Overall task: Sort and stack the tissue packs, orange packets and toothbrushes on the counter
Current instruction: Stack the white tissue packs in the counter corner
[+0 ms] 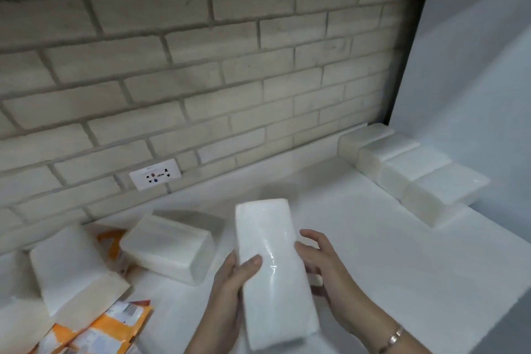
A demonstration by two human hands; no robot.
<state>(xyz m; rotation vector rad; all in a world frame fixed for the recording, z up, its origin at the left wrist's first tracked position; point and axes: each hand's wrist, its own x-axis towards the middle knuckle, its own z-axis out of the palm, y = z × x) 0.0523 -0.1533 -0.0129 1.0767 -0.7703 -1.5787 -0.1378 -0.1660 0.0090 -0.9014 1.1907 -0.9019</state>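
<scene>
The orange packets (100, 330) at the lower left are cut off by the frame's edge and overlap one another, so their number cannot be fixed. A further orange piece (110, 238) is seen only in part between the two loose tissue packs (169, 244). Seven tissue packs are counted: one held, two lying loose at the left, and four set side by side in a row (413, 172) along the right-hand wall. Whether more lie beneath that row cannot be told. The held tissue pack (273, 267) is a long white block in glossy clear wrap. It is raised above the middle of the white bench (402, 253) with its far end pointing towards the brick wall (230, 66). It is gripped by the left hand (230, 290), whose thumb is laid across the upper face while the fingers are hidden beneath. The right hand (324, 267) is curled against the pack's right edge, its fingertips partly concealed. A bracelet (392, 338) is worn on the right wrist, and a wall socket (155, 175) is set low in the bricks.
</scene>
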